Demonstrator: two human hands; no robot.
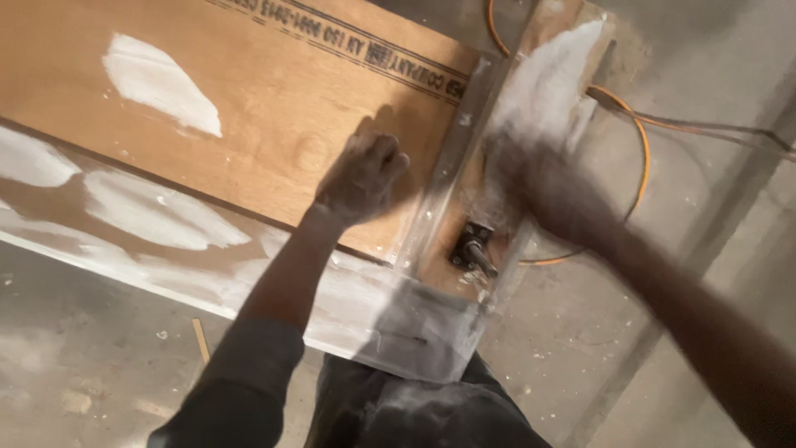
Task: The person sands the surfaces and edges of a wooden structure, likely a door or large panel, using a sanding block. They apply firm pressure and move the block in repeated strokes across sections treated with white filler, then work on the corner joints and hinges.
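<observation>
My left hand (pixel 361 176) rests as a closed fist on a brown plywood board (pixel 274 108) patched with white filler. Nothing shows in its fingers. My right hand (pixel 531 178) is a motion blur over the wooden end piece (pixel 551 75) beside the board, smeared white; whether it holds anything cannot be told. Between the two hands runs a pale metal channel (pixel 452 174). Below it a dark metal bolt (pixel 477 249) sticks out of the wood.
An orange cable (pixel 640 137) loops on the dusty concrete floor (pixel 580 332) behind the board. A thin wooden sliver (pixel 200 340) lies on the floor at lower left. My dust-covered dark trousers (pixel 414 411) stand against the board's white-coated edge (pixel 166 274).
</observation>
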